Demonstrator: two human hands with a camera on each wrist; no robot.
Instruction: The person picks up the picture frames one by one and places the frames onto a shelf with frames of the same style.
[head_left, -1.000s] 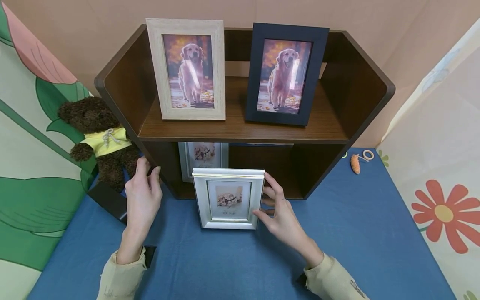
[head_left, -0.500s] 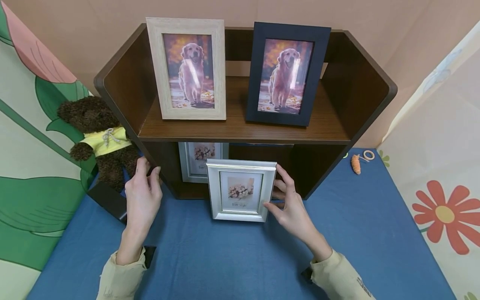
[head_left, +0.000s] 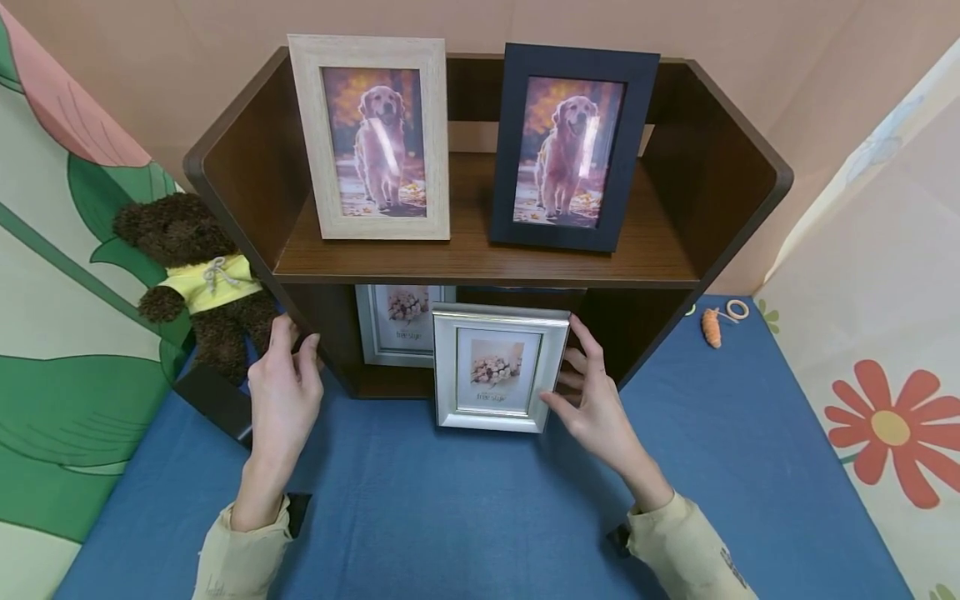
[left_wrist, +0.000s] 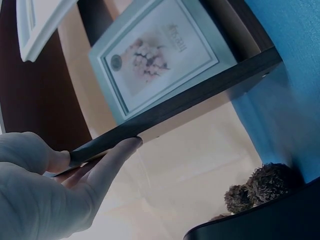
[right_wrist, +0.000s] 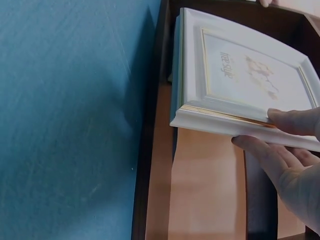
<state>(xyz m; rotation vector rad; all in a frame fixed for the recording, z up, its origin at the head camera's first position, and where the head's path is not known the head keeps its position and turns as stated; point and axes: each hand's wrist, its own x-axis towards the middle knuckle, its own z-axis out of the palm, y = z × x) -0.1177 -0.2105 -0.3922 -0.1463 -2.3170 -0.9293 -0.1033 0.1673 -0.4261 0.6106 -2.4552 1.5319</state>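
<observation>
My right hand pinches the right edge of a silver-white picture frame with a flower picture, thumb in front and fingers behind. This frame hangs in front of the lower compartment of a dark brown shelf, tilted slightly. My left hand grips the front edge of the shelf's left side panel; in the left wrist view the thumb and fingers lie on opposite faces of that panel. A second flower picture frame stands inside the lower compartment at the left, partly hidden behind the held one.
On the upper shelf stand a whitewashed frame and a dark navy frame, both with dog pictures. A brown teddy bear and a black object lie left of the shelf. A small orange toy lies right on the blue cloth.
My right hand has carried the silver-white frame rightward and up, nearer the lower compartment, uncovering more of the frame inside. My left hand stays at the side panel.
</observation>
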